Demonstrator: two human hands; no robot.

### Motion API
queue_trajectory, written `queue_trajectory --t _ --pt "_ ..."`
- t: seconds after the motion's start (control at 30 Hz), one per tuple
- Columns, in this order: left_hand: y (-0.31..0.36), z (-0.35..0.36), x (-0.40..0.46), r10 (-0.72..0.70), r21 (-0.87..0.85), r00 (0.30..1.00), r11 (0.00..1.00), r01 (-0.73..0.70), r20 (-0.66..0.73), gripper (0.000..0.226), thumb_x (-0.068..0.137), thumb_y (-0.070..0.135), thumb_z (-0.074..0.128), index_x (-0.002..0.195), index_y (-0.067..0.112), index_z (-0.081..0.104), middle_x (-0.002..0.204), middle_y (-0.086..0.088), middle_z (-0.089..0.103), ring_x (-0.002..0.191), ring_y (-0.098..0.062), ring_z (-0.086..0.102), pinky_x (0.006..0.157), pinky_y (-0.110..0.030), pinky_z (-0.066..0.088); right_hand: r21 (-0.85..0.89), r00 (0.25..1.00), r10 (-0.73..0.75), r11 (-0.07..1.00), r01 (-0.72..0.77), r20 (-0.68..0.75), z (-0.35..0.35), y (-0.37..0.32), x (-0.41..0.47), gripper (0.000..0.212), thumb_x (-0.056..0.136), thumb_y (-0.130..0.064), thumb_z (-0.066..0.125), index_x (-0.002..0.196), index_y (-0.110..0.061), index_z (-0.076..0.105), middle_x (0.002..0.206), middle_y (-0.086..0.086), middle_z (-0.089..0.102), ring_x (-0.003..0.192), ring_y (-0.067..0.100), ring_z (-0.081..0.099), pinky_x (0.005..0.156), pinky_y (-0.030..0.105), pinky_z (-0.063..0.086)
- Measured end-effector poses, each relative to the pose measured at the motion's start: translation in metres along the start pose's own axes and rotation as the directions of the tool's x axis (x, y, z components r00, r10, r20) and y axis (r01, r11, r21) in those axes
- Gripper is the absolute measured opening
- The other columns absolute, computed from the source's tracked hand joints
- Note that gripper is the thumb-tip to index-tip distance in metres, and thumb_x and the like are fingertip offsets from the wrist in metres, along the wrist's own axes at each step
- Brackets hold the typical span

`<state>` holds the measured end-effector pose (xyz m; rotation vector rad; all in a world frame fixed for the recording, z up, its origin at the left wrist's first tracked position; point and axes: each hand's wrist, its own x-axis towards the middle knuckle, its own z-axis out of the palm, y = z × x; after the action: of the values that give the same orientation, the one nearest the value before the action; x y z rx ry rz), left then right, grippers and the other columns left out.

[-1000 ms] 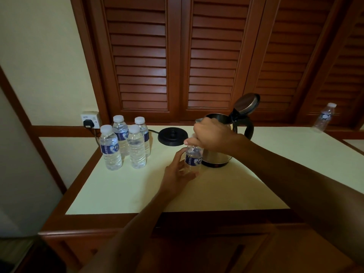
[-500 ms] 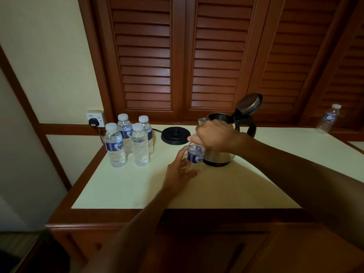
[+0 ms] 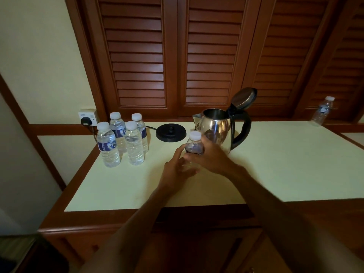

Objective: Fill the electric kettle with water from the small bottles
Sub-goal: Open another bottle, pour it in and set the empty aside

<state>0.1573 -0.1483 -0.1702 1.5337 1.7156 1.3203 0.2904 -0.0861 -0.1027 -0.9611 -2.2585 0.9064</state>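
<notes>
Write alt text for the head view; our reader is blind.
Both hands, left hand and right hand, hold a capped small water bottle before an open-lidded steel kettle. Four bottles stand left.

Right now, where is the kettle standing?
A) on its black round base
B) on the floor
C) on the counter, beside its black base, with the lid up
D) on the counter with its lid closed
C: the kettle stands on the counter to the right of the black base, apart from it, and its lid is tipped up and open.
</notes>
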Motion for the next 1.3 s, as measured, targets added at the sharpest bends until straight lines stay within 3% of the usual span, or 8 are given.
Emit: queue_trajectory --t 0.17,0.33,0.43,0.6,0.73,0.87,1.1,1.3 --pt "-0.004 0.007 0.002 -0.021 0.128 0.995 0.992 0.009 0.098 0.089 0.080 0.033 0.081 0.149 0.039 0.024 0.141 0.002 0.058 0.127 -0.022 0.057 0.103 -0.038 0.049 0.268 0.961 0.109 0.963 -0.039 -0.252 0.022 0.015 -0.012 0.055 0.081 -0.029 0.074 0.128 -0.016 0.048 0.115 -0.008 0.058 0.105 0.010 0.058 0.068 0.005 0.045" --pt "0.003 0.020 0.005 -0.021 0.224 0.982 0.974 -0.022 0.188 0.077 0.087 0.013 0.070 0.144 0.043 0.029 0.135 -0.001 0.060 0.127 -0.017 0.053 0.086 -0.014 0.039 0.244 0.869 0.197 0.965 -0.091 -0.454 -0.008 0.040 -0.042 0.053 0.081 -0.031 0.073 0.127 -0.021 0.048 0.119 -0.007 0.060 0.100 0.002 0.054 0.069 0.004 0.038" --pt "0.018 0.043 0.015 0.018 0.232 0.985 0.971 -0.059 0.174 0.058 0.088 0.010 0.065 0.136 0.036 0.047 0.125 0.001 0.064 0.116 -0.014 0.059 0.086 -0.014 0.040 0.201 0.822 0.216 0.971 -0.127 -0.526 -0.036 0.062 -0.063 0.055 0.081 -0.029 0.073 0.129 -0.020 0.047 0.107 -0.012 0.058 0.082 -0.007 0.053 0.062 -0.001 0.040" --pt "0.049 0.108 0.031 0.102 0.224 0.960 0.961 -0.163 0.262 0.038 0.087 0.010 0.066 0.123 0.022 0.064 0.119 0.002 0.067 0.105 -0.005 0.060 0.083 -0.003 0.041 0.152 0.809 0.257 0.966 -0.208 -0.529 -0.094 0.104 -0.084 0.063 0.079 -0.032 0.076 0.131 -0.019 0.045 0.111 -0.007 0.059 0.089 0.006 0.054 0.068 0.008 0.039" --pt "0.070 0.166 0.056 0.191 0.257 0.920 0.923 -0.287 0.343 0.028 0.086 0.012 0.064 0.113 0.016 0.069 0.116 0.000 0.069 0.101 -0.017 0.065 0.090 -0.026 0.047 0.094 0.822 0.270 0.962 -0.258 -0.502 -0.151 0.152 -0.097 0.066 0.077 -0.030 0.077 0.131 -0.016 0.043 0.119 0.001 0.060 0.096 0.012 0.055 0.079 0.023 0.043" --pt "0.079 0.223 0.097 0.224 0.282 0.892 0.894 -0.348 0.393 0.033 0.081 0.028 0.057 0.109 0.014 0.068 0.111 0.001 0.071 0.096 -0.019 0.066 0.088 -0.031 0.049 0.070 0.817 0.310 0.946 -0.317 -0.486 -0.222 0.209 -0.104 0.065 0.077 -0.027 0.077 0.131 -0.014 0.043 0.123 0.004 0.059 0.098 0.013 0.054 0.081 0.024 0.044" --pt "0.102 0.314 0.175 0.071 0.408 0.955 0.893 -0.189 0.287 0.032 0.084 0.035 0.061 0.115 0.024 0.065 0.119 0.002 0.068 0.110 -0.021 0.062 0.096 -0.033 0.049 0.036 0.785 0.352 0.921 -0.389 -0.509 -0.334 0.316 -0.077 0.063 0.076 -0.028 0.078 0.129 -0.014 0.047 0.127 0.005 0.059 0.107 0.020 0.057 0.087 0.026 0.041" --pt "0.111 0.367 0.229 -0.008 0.657 0.979 0.742 -0.132 0.205 0.052 0.089 0.057 0.056 0.134 0.031 0.053 0.136 0.004 0.057 0.131 -0.019 0.046 0.106 -0.042 0.038 0.084 0.753 0.377 0.914 -0.397 -0.539 -0.393 0.385 -0.037 0.063 0.076 -0.032 0.078 0.131 -0.017 0.050 0.127 0.002 0.060 0.111 0.021 0.059 0.088 0.031 0.046"
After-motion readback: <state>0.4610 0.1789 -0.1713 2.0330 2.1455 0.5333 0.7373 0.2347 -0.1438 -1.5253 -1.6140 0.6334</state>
